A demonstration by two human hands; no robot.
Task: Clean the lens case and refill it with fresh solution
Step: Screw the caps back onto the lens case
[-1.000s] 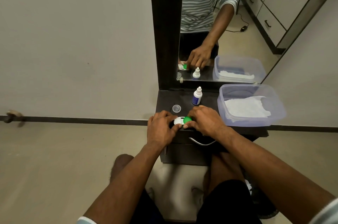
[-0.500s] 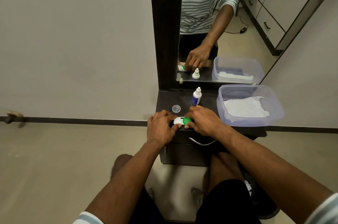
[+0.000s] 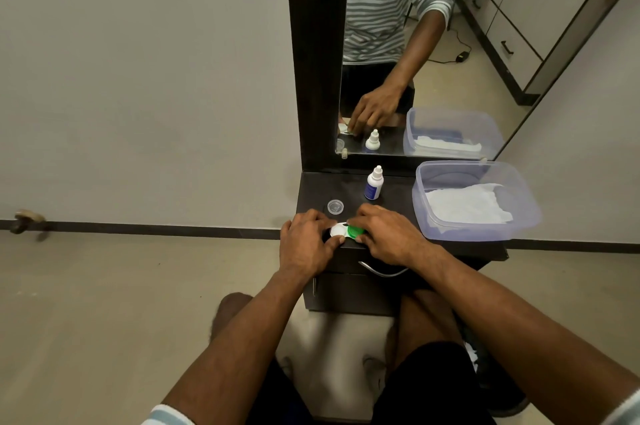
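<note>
Both your hands are down at the front edge of the small dark table (image 3: 311,192), working on the lens case (image 3: 343,229), which lies there between them. Your left hand (image 3: 306,242) curls its fingers round the white-capped end and steadies it. Your right hand (image 3: 389,234) has its fingers bent over the green cap (image 3: 356,231). Compared with a second ago, the hands have barely moved, but more of the green cap now shows and it sits a little askew; you appear to be unscrewing it, though whether it is free yet cannot be told. That suggests the task is at its opening step. The solution bottle (image 3: 373,183) stands upright near the back edge, and a small clear lid (image 3: 335,207) lies just behind your left hand. A plastic tub (image 3: 519,189) holding white tissue (image 3: 467,206) fills the right side.
</note>
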